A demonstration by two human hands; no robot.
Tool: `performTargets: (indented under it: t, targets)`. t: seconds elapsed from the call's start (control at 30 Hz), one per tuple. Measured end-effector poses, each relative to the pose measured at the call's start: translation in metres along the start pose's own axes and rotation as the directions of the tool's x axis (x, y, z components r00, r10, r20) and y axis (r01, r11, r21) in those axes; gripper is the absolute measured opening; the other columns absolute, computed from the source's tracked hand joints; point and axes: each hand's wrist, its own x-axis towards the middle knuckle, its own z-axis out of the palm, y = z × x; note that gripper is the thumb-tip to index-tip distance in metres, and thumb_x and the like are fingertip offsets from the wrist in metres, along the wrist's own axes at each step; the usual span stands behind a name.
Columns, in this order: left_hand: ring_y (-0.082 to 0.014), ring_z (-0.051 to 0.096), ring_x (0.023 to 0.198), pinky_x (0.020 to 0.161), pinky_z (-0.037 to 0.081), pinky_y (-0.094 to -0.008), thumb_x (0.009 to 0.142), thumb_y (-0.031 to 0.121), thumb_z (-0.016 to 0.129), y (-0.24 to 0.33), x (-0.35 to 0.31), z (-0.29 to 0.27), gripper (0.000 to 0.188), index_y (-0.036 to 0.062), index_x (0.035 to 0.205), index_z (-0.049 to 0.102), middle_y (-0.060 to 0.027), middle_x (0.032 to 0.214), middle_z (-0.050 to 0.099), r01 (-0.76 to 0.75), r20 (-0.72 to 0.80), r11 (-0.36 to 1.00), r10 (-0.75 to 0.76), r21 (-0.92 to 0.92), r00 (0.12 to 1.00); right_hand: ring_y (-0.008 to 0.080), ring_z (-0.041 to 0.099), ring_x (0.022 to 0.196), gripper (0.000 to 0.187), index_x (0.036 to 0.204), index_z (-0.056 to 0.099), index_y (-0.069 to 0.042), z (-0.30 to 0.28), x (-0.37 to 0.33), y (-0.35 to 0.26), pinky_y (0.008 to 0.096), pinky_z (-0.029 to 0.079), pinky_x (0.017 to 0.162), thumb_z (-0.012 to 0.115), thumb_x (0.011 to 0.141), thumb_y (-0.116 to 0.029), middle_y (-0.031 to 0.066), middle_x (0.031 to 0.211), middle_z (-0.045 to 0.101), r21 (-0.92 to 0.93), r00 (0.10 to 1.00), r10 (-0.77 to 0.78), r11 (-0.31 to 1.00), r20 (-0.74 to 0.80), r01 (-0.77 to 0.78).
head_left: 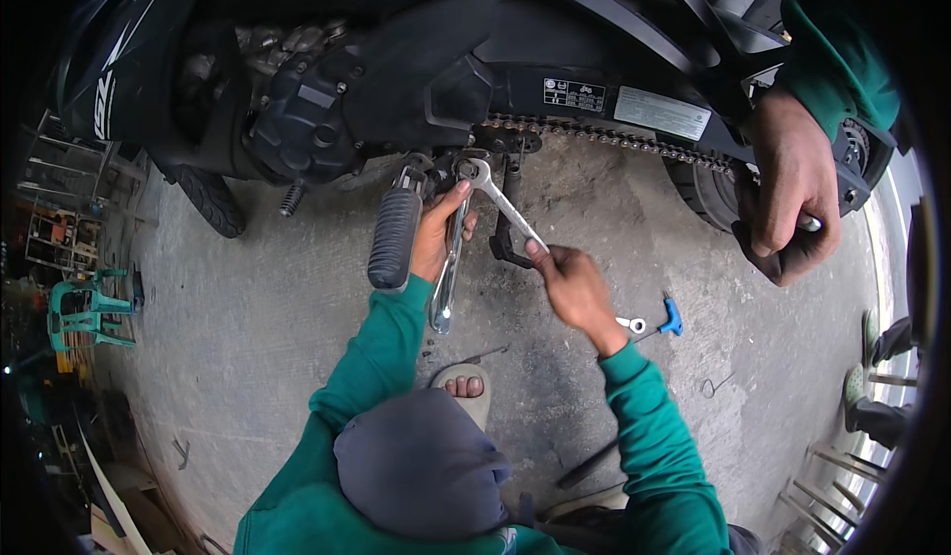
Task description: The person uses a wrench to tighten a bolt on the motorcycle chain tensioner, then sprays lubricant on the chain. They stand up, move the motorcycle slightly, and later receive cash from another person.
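In my right hand point(575, 287) is the lower end of a silver wrench point(510, 213), its fingers closed. The wrench slants up left, its ring end over a bolt under the motorcycle point(396, 89). My left hand point(433, 236) wraps round the upper part of a shiny chrome bar point(446, 292) that hangs down, its thumb by the wrench's ring end; the bar's exact kind cannot be made out. Left of that hand is a black ribbed rubber footpeg point(394, 240). A black stand leg point(511, 208) is behind the wrench.
A co-worker's hand point(792, 188) in a green sleeve is at the right, near the drive chain point(624, 139), holding something small. On the concrete floor lie a blue-handled tool point(672, 317), another ring wrench point(634, 325) and a bent wire point(709, 388). A green chair point(89, 307) stands far left.
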Motion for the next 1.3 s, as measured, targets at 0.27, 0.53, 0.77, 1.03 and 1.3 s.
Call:
performTargets:
  t: [0.27, 0.53, 0.77, 1.03, 1.3]
  targets:
    - [-0.0130, 0.059, 0.070, 0.057, 0.045, -0.0261, 0.098, 0.031, 0.068, 0.001, -0.004, 0.009, 0.038, 0.0037, 0.124, 0.064, -0.0073, 0.103, 0.068, 0.032, -0.005, 0.999, -0.032, -0.028, 0.999, 0.0430, 0.061, 0.073, 0.072, 0.080, 0.068, 0.003, -0.083, 0.035, -0.023, 0.0484, 0.047, 0.074, 0.047, 0.100, -0.062, 0.0271, 0.071, 0.060, -0.276, 0.971, -0.148, 0.941, 0.187, 0.197]
    - [-0.0113, 0.061, 0.068, 0.059, 0.048, -0.0252, 0.097, 0.030, 0.071, -0.001, 0.003, 0.001, 0.037, 0.0048, 0.122, 0.066, -0.0074, 0.104, 0.071, 0.030, -0.019, 1.000, -0.030, 0.000, 0.999, 0.0466, 0.063, 0.075, 0.059, 0.087, 0.064, 0.006, 0.075, -0.012, -0.005, 0.0508, 0.047, 0.068, 0.047, 0.106, -0.047, 0.0316, 0.074, 0.061, 0.157, 0.992, -0.030, 0.986, -0.122, 0.049]
    - [-0.0118, 0.062, 0.074, 0.064, 0.051, -0.0259, 0.097, 0.029, 0.070, -0.007, 0.002, -0.003, 0.038, 0.0008, 0.122, 0.066, -0.0081, 0.107, 0.071, 0.016, -0.006, 1.000, -0.016, 0.011, 1.000, 0.0296, 0.052, 0.063, 0.058, 0.080, 0.058, 0.001, 0.107, -0.047, -0.009, 0.0462, 0.042, 0.060, 0.044, 0.107, -0.048, 0.0166, 0.064, 0.053, 0.478, 0.983, 0.012, 0.875, -0.183, 0.079]
    - [-0.0114, 0.059, 0.072, 0.059, 0.048, -0.0240, 0.099, 0.029, 0.068, -0.001, -0.002, 0.001, 0.037, 0.0013, 0.122, 0.064, -0.0091, 0.110, 0.069, 0.018, 0.028, 0.999, -0.018, 0.033, 0.999, 0.0352, 0.047, 0.059, 0.062, 0.077, 0.059, 0.002, -0.020, -0.003, 0.001, 0.0481, 0.041, 0.062, 0.048, 0.105, -0.052, 0.0205, 0.060, 0.049, -0.016, 0.996, -0.065, 0.998, -0.059, 0.064]
    - [-0.0114, 0.059, 0.072, 0.060, 0.048, -0.0248, 0.099, 0.028, 0.068, 0.000, -0.005, 0.002, 0.037, 0.0012, 0.123, 0.063, -0.0098, 0.112, 0.068, -0.002, 0.018, 1.000, 0.002, 0.031, 1.000, 0.0391, 0.045, 0.062, 0.065, 0.077, 0.059, 0.006, -0.066, 0.009, -0.005, 0.0483, 0.040, 0.066, 0.048, 0.104, -0.052, 0.0248, 0.064, 0.049, -0.143, 0.978, -0.198, 0.968, 0.061, 0.205]
